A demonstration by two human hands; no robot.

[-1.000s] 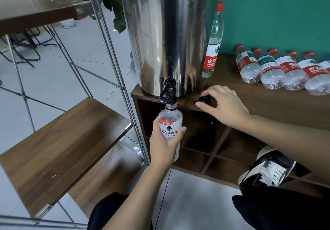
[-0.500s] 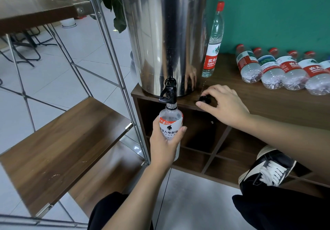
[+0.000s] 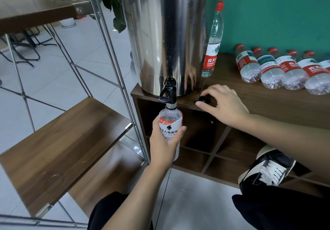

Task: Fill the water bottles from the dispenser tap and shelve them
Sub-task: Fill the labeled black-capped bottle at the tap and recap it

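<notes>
Left hand (image 3: 165, 145) grip wrapped round a clear plastic bottle (image 3: 170, 125), white label with an orange band, held upright with its open mouth right under the black plastic tap (image 3: 168, 93). Tap sticks out from the base of a tall polished steel dispenser (image 3: 166, 33), cylindrical, mirror finish, standing at the near left corner of the wood-grain counter (image 3: 267, 103).

Right hand (image 3: 224, 105) rests on the counter edge just right of the tap, fingers curled, fingertips pinching a small round black cap (image 3: 204, 98) that sits on the wood.

One tall slim bottle with red cap (image 3: 213, 40) stands upright, just beside the dispenser on its far right. A row of capped bottles (image 3: 278, 69) lies on its side further right, touching each other, red caps toward the teal wall (image 3: 276, 12).

Under the counter: open cubbies (image 3: 196, 140) with dark wood dividers. Left: chrome wire-frame rack with flat wood-laminate shelves (image 3: 59, 144), near edge metal-capped, a few scuffs on the surface. Tiled floor (image 3: 192, 203) below. Black shoe with white laces (image 3: 269, 167) at right, against the lower cubby.
</notes>
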